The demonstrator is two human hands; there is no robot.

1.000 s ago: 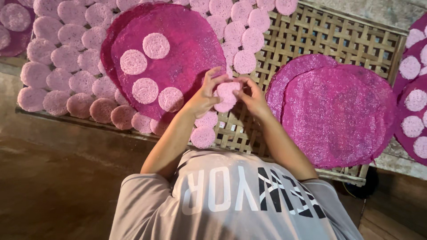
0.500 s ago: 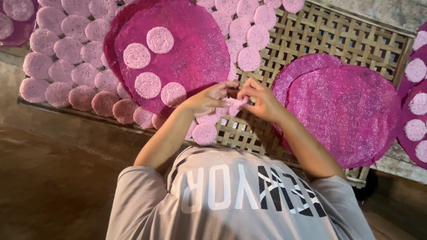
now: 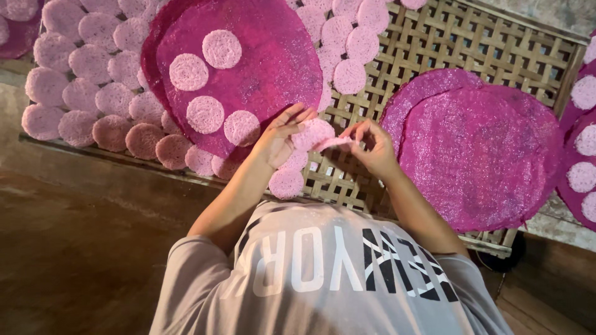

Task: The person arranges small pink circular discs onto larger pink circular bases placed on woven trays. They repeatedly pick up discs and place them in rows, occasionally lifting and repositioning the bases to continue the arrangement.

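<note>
Four pale discs [image 3: 205, 114] lie on the big sheet [image 3: 273, 56] upper centre. Left hand [image 3: 278, 140] and right hand [image 3: 371, 146], raised mid-frame, pinch one small disc [image 3: 314, 133] between fingertips.

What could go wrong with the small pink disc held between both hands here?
1. The thin pale pink disc, pulled between the left hand and right hand, might tear.
2. If dropped, it could fall through the gaps in the woven bamboo rack.
</note>
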